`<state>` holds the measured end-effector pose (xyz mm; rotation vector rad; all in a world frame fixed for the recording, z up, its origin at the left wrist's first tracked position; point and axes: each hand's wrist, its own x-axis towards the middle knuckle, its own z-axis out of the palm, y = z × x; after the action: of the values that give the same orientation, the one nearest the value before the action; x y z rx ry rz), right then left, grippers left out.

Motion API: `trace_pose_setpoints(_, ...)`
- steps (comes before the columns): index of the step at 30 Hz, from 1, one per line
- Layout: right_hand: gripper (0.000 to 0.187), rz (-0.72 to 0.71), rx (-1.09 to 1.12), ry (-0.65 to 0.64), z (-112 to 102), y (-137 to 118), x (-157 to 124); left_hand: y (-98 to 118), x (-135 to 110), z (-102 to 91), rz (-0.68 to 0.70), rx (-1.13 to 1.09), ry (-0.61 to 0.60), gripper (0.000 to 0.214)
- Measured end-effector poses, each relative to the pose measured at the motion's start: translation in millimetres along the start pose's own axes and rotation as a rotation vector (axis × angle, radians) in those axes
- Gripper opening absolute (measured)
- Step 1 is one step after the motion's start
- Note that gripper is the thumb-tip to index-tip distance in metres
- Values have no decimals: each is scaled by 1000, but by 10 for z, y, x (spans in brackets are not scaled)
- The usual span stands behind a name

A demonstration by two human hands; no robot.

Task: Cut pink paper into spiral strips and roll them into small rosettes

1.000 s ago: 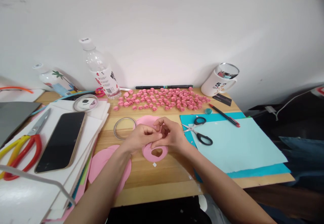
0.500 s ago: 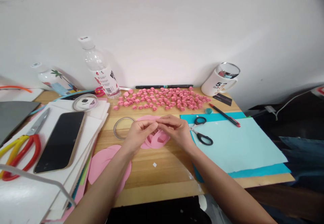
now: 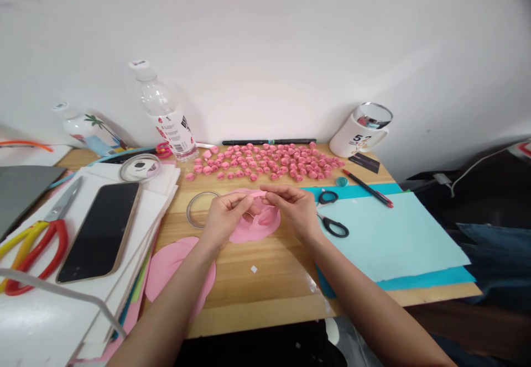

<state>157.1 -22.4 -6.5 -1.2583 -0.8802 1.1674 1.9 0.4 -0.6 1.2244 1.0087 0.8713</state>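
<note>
Strip of pink paper (image 3: 258,194) above wooden tabletop (image 3: 265,295), pinched between closed fingertips of left hand (image 3: 227,215) and, probably, right hand (image 3: 295,206), exact contact covered by the fingers. Just below, overlapping pink paper pieces (image 3: 265,233), upper part masked by both hands; link to the strip hard to make out. Thin grey ring (image 3: 188,212) near left hand, right edge out of sight. Black-handled scissors (image 3: 326,222) just beside right hand, blades mostly hidden behind it. Pink discs (image 3: 165,267) partly under left forearm (image 3: 174,295). Both forearms cut off at bottom edge.
</note>
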Motion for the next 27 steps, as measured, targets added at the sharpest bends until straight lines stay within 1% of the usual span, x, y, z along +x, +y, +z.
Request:
trace_pose_setpoints(5,31,60,180,-2,-23,91,52,-1,2,16,-39,-68,8,21)
trace_pose_setpoints(9,32,80,201,17,-26,121,63,0,11,20,-43,-79,36,21)
trace_pose_setpoints(13,29,78,198,27,-27,117,59,-2,13,10,-29,-88,39,19)
trace_pose_setpoints(19,18,25,190,8,-21,119,66,12,13,-1,-8,-63,12,22)
trace_pose_setpoints(27,17,144,354,18,-39,148,113,22,24,-5,-42,-79,8,24)
